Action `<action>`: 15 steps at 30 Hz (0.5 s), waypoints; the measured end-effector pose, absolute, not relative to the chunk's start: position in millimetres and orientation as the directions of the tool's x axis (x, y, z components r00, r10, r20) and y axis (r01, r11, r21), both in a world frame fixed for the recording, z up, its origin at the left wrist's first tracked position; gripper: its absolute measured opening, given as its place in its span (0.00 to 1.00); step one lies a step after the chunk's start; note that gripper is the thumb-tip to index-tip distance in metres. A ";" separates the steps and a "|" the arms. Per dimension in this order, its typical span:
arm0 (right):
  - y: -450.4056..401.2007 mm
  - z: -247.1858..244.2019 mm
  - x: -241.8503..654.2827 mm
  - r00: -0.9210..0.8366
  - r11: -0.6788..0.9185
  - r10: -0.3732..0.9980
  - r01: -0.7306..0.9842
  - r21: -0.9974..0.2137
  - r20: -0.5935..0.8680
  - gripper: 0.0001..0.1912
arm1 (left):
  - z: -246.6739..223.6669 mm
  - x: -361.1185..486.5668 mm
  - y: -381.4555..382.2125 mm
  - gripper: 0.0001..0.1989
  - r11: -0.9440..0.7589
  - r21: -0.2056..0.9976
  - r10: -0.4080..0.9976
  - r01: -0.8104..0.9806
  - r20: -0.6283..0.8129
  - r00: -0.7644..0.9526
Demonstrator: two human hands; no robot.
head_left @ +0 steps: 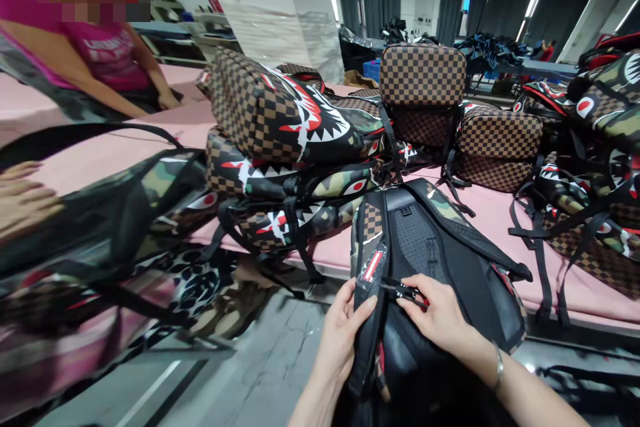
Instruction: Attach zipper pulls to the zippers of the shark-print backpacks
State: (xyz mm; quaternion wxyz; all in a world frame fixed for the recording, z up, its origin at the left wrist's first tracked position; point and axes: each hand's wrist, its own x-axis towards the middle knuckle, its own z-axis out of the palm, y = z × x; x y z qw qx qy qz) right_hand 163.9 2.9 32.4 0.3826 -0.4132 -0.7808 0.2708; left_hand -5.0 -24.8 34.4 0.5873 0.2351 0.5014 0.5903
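A black backpack (pixel 425 247) with camouflage and brown checkered parts leans against the pink table's edge in front of me, its padded back facing up. My left hand (pixel 345 320) is closed on its padded shoulder strap (pixel 369 333), near a red-and-white label (pixel 372 267) under shiny clear film. In my right hand (pixel 435 307) is a pair of small black thread snips (pixel 403 289), gripped between thumb and fingers. Their tip points left and lies over the strap's edge; whether the blades touch it I cannot tell.
Checkered, shark-faced backpacks are stacked on the pink table (pixel 500 213), a pile (pixel 295 147) at centre-left and more at right. At the left edge, another person's hand (pixel 25 203) rests on a blurred backpack (pixel 100 213). Across the table stands a person in a magenta shirt (pixel 107 53).
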 end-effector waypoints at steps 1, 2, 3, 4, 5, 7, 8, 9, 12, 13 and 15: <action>5.2 31.0 161.6 -0.381 0.532 0.840 0.435 -0.726 0.387 0.07 | 34.0 -5.4 -24.6 0.27 0.194 0.864 0.928 -0.464 -0.315 -0.199; 6.8 30.3 159.8 -0.398 0.552 0.827 0.434 -0.712 0.398 0.07 | 33.6 -5.5 -24.6 0.27 0.195 0.861 0.927 -0.470 -0.318 -0.199; 8.2 30.2 158.4 -0.411 0.568 0.816 0.436 -0.698 0.407 0.07 | 33.2 -5.4 -24.8 0.26 0.195 0.858 0.927 -0.475 -0.320 -0.196; 9.3 30.6 157.2 -0.419 0.582 0.807 0.442 -0.683 0.416 0.07 | 32.8 -5.1 -25.0 0.26 0.195 0.856 0.928 -0.480 -0.320 -0.193; 10.3 31.3 156.1 -0.426 0.594 0.799 0.451 -0.666 0.424 0.07 | 32.4 -4.7 -25.2 0.26 0.195 0.854 0.928 -0.483 -0.319 -0.191; 12.4 33.3 153.5 -0.437 0.618 0.783 0.471 -0.629 0.443 0.08 | 32.1 -3.8 -25.4 0.26 0.188 0.855 0.930 -0.483 -0.313 -0.191; 13.5 34.6 152.0 -0.444 0.632 0.773 0.484 -0.605 0.452 0.08 | 32.0 -3.3 -25.3 0.26 0.184 0.858 0.932 -0.479 -0.307 -0.193; 14.6 35.9 150.4 -0.453 0.645 0.763 0.499 -0.578 0.461 0.09 | 31.9 -2.9 -25.1 0.25 0.177 0.863 0.933 -0.474 -0.300 -0.197; 17.0 39.0 145.9 -0.502 0.685 0.729 0.545 -0.484 0.466 0.10 | 29.4 -2.5 -24.3 0.25 0.158 0.878 0.936 -0.452 -0.279 -0.214; 17.3 39.6 144.7 -0.523 0.697 0.717 0.559 -0.449 0.461 0.11 | 27.7 -2.7 -24.0 0.25 0.152 0.883 0.936 -0.444 -0.274 -0.223; 17.2 40.0 143.3 -0.556 0.718 0.695 0.577 -0.390 0.456 0.12 | 23.7 -3.6 -23.5 0.26 0.141 0.894 0.934 -0.424 -0.262 -0.241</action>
